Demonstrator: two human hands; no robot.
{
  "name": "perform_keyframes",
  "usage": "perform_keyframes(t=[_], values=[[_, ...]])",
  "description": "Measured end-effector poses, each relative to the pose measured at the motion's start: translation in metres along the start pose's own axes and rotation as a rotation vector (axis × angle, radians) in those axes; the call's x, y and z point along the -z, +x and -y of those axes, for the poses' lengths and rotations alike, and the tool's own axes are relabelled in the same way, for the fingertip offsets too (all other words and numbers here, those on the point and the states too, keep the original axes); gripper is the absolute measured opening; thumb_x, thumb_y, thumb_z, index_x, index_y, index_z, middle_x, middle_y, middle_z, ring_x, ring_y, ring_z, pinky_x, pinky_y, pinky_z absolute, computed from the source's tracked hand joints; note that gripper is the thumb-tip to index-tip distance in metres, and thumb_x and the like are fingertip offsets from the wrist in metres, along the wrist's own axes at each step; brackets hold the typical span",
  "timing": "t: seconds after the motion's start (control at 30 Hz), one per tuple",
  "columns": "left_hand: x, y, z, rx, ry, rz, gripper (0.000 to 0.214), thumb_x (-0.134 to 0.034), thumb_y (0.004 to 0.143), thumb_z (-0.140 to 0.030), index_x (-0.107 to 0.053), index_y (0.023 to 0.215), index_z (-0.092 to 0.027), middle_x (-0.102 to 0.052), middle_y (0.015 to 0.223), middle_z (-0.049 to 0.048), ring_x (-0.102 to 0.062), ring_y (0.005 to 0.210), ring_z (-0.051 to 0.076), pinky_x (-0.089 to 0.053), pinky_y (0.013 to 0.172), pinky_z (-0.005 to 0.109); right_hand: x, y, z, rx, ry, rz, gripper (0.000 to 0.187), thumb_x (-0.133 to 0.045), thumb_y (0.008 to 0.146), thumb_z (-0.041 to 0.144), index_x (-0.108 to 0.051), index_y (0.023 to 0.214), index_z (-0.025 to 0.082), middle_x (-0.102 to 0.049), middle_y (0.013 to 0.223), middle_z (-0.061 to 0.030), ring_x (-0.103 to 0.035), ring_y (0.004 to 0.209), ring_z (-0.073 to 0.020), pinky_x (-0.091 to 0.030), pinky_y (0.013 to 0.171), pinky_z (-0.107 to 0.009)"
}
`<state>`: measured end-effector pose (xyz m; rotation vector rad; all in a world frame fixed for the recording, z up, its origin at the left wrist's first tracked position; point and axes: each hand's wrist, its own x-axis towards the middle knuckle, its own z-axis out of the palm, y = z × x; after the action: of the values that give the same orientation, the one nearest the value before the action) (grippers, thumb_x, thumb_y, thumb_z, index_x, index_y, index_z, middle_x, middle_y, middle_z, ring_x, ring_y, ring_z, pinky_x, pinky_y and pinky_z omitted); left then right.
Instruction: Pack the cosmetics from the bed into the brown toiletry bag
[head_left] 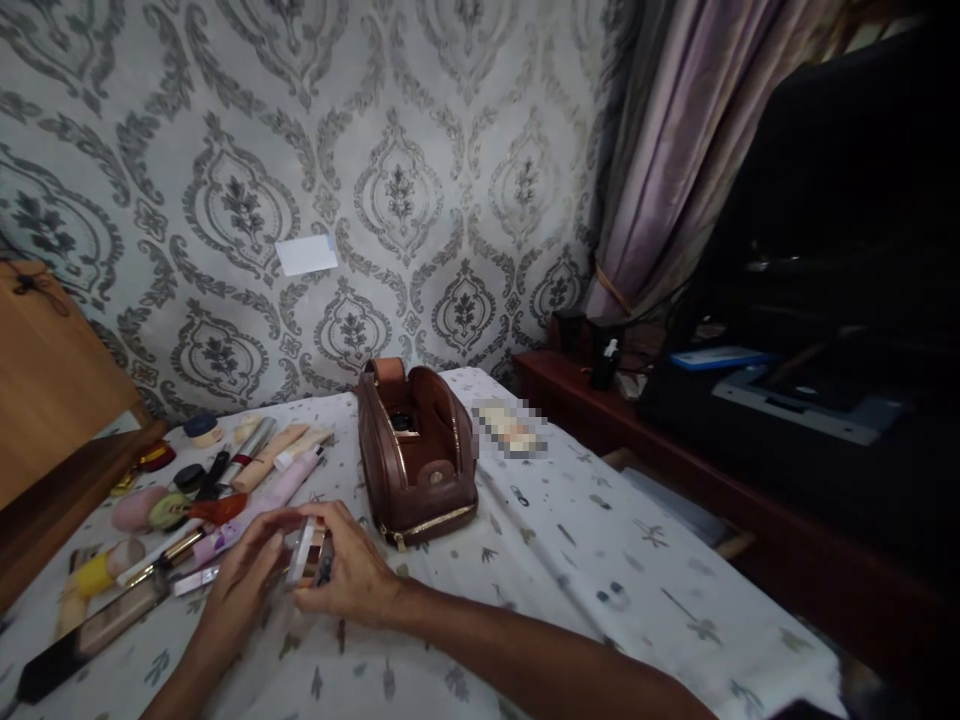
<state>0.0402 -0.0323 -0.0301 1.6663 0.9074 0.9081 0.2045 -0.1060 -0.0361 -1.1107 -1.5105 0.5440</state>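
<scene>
Low in the head view, my right hand [352, 570] grips a small makeup palette [306, 555] with a clear edge and brownish pans. My left hand [251, 560] curls round the palette's left side, its fingers meeting the far edge. Just beyond my hands stands a brown leather toiletry bag [420, 505], unzipped, with a dark round item [403, 422] inside. Close to my left hand lie a lilac tube [214, 545] and a small silvery-white stick [196, 580].
Many cosmetics spread across the left of the patterned cloth [570, 600], including a foundation bottle [120, 615], an orange-red item [221, 508] and a pink sponge [141, 508]. A blurred-out item [514, 430] lies right of the bag. A dark red shelf [637, 430] borders the right side.
</scene>
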Motion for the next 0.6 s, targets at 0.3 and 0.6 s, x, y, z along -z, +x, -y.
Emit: perform_keyframes(t=[0.3, 0.6], values=[[-0.009, -0.002, -0.004, -0.049, -0.068, 0.026, 0.044, -0.061, 0.086, -0.055, -0.064, 0.115, -0.022, -0.064, 0.128, 0.0090, -0.057, 0.122, 0.028, -0.047, 0.101, 0.035, 0.005, -0.002, 0.000, -0.018, 0.015, -0.096, 0.072, -0.077, 0.060, 0.016, -0.048, 0.126, 0.021, -0.055, 0.119, -0.0070, -0.057, 0.111, -0.0234, -0.047, 0.099, -0.038], [-0.008, -0.007, -0.005, -0.015, -0.269, 0.078, 0.045, -0.067, 0.084, -0.052, -0.066, 0.113, -0.019, -0.065, 0.119, 0.0117, -0.057, 0.117, 0.031, -0.052, 0.087, 0.034, 0.019, -0.002, 0.010, -0.063, -0.190, 0.054, 0.083, -0.076, 0.066, 0.018, -0.038, 0.140, 0.020, -0.052, 0.132, -0.0129, -0.052, 0.126, -0.0283, -0.041, 0.110, -0.044]])
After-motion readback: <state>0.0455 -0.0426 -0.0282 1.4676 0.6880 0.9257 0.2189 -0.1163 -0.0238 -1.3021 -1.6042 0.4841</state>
